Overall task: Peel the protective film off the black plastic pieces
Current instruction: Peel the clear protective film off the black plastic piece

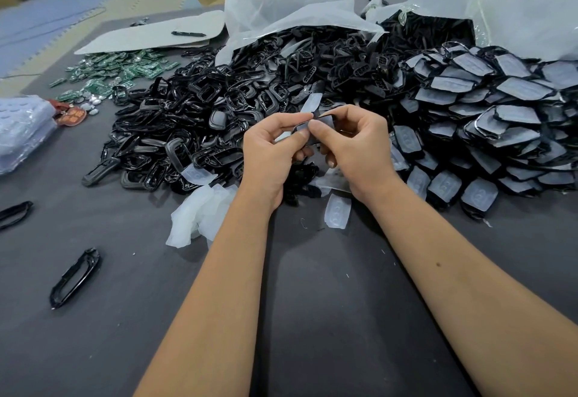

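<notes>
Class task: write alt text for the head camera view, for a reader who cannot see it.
Two hands, left hand and right hand, pinch a black plastic piece while its protective film lifts away. Behind lie heaps of black frames and film-covered pieces on a grey table.

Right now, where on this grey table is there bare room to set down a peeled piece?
Bare grey table lies near you between the two forearms, and at left between the lone black plastic frame and the crumpled pile of peeled translucent film. It is crowded beyond the hands: the heap of black frames and the film-covered black pieces.
</notes>
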`<state>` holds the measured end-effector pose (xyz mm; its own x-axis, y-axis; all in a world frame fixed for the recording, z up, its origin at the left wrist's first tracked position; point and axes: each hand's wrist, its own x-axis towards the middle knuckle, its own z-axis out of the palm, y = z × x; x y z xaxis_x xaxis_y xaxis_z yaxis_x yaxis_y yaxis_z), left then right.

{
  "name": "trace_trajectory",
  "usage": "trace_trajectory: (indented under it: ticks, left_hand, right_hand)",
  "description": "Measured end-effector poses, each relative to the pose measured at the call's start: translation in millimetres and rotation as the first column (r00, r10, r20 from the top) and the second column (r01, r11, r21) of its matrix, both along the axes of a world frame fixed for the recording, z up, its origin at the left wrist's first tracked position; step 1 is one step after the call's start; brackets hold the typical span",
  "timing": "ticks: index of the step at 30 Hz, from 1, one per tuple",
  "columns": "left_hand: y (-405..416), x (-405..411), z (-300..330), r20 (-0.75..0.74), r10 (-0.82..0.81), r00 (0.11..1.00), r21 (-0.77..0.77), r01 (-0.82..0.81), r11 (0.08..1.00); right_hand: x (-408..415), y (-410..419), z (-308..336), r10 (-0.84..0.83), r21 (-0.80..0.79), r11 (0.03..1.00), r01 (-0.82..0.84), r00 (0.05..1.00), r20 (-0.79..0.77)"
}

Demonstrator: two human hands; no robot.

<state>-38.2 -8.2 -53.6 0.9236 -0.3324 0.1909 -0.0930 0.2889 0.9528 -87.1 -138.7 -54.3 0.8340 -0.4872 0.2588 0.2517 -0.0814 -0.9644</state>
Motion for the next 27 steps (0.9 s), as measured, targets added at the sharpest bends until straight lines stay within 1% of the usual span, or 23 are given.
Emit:
trace_trajectory:
  ticks: [3,10,16,20,23,27]
  left_hand:
    - [-1.5,-1.3,0.9,-0.007,-0.003,1.000,-0.015,0.003,1.000]
    - [-1.8,-1.0,0.2,0.008,0.008,1.000,-0.014,-0.008,1.000]
    - [-2.0,1.0,-1.1,-0.001,0.032,0.999,-0.007,-0.032,0.999]
    - [-1.7,2.7,-3.0,0.014,0.070,0.997,0.040,-0.070,0.997]
    - [-1.6,1.7,-3.0,0.035,0.071,0.997,0.054,-0.073,0.996]
    - [-0.8,-1.3,-1.6,0.091,0.078,0.993,0.065,-0.084,0.994]
  right_hand:
    - [-0.1,0.0,0.9,0.027,0.068,0.997,-0.028,1.000,0.001]
    - [0.5,0.1,1.9,0.042,0.118,0.992,-0.041,0.999,-0.007]
    - [0.8,1.4,2.2,0.027,0.115,0.993,-0.025,0.999,-0.019]
    - [1.1,-0.1,1.6,0.018,0.119,0.993,-0.015,1.000,-0.023]
    - [1.0,-0.3,0.8,-0.007,0.104,0.995,0.009,1.000,-0.016]
    - [0.4,0.4,1.5,0.011,0.100,0.995,-0.010,1.000,-0.010]
